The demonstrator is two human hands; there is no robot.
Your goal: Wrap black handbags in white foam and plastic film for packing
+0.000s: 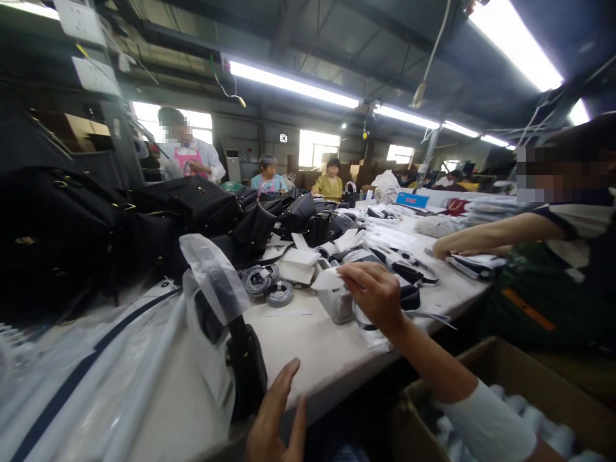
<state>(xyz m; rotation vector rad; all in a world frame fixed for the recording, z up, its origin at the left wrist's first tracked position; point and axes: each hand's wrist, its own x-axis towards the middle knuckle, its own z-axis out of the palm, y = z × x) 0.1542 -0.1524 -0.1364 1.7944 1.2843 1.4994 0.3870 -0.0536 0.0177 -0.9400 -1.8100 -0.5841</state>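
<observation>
My right hand (375,296) reaches over the table with thumb and fingers pinched on the edge of a small white paper sheet (328,280). Just below that sheet stands a grey-white box-like piece (337,304). My left hand (278,420) is at the near table edge, fingers apart and holding nothing. Close beside it stands a black handbag (246,362), with white wrapping against its left side. A translucent white sleeve (212,276) covers part of its raised handle. Coiled grey straps (279,293) lie on the table beyond the bag.
Black bags (192,208) are heaped at left and centre. Clear plastic wrapping (96,385) spreads over the near left. A cardboard box (529,378) with white bundles stands below right. A co-worker's arm (500,234) reaches over the table at right; several other people are farther back.
</observation>
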